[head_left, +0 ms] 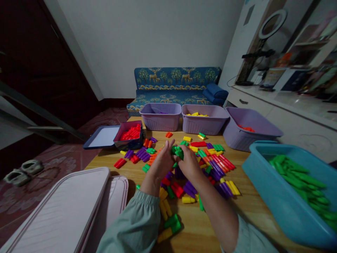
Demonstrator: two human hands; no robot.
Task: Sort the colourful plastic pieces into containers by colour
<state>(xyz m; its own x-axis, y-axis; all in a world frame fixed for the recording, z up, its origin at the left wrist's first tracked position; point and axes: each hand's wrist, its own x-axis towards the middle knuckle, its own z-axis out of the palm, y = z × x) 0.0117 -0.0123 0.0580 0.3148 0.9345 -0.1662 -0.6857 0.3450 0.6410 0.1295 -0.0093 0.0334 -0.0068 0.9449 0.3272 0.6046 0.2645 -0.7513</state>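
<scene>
Above the middle of a wooden table (pixel 110 160), my two hands meet around a small bunch of green plastic toy blocks (pixel 177 151). My right hand (pixel 188 162) has its fingers curled over the green blocks from the right. On the other side, my left hand (pixel 161 160) closes against the same bunch, its thumb and a finger pointing up; its remaining fingers are partly hidden. Beneath and around both hands lie scattered toy blocks in red, yellow, purple, orange and green, such as red blocks (pixel 177 189) and purple blocks (pixel 143 154).
A turquoise bin (pixel 273 200) holding green pieces (pixel 300 179) stands at right. Lilac bins (pixel 160 121) line the back, some with yellow or red pieces. A tin (pixel 129 142) of red blocks stands left, beside its lid (pixel 102 137). Pale lids (pixel 60 207) lie front left.
</scene>
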